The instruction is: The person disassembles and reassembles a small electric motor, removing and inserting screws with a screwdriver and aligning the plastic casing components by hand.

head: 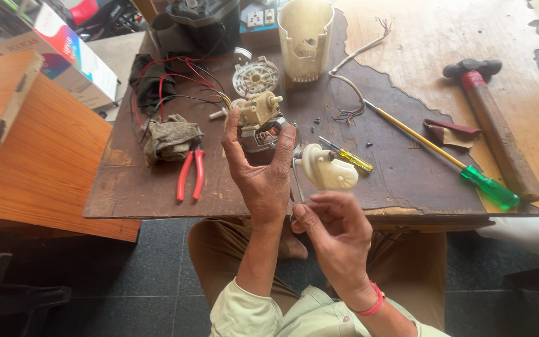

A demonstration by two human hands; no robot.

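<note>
A small electric motor (263, 128) with a cream gearbox on top is held upright in the left hand (263, 178), above the near edge of the table (407, 181); the grip is clenched around the motor's metal body, thumb on one side and fingers on the other. Red and black wires (176, 78) are seen running from the motor toward the far left corner of the table. Just beside the motor, a cream plastic cover (329, 168) is carried on a thin tool held in the right hand (338, 234), whose grip is pinched on the shank of that tool; a red band is worn on this wrist.

On the table, red-handled pliers (189, 173) are laid near the left edge, touching a crumpled rag (169, 137). A small yellow screwdriver (347, 156) is set just behind the cover, and a long screwdriver with a green handle (456, 165) is laid diagonally toward the near right corner. A hammer (494, 125) with a wooden handle is placed by the right edge. At the far edge a cream plastic housing (305, 37) is stood upright, with a round white switch plate (255, 78) near it.
</note>
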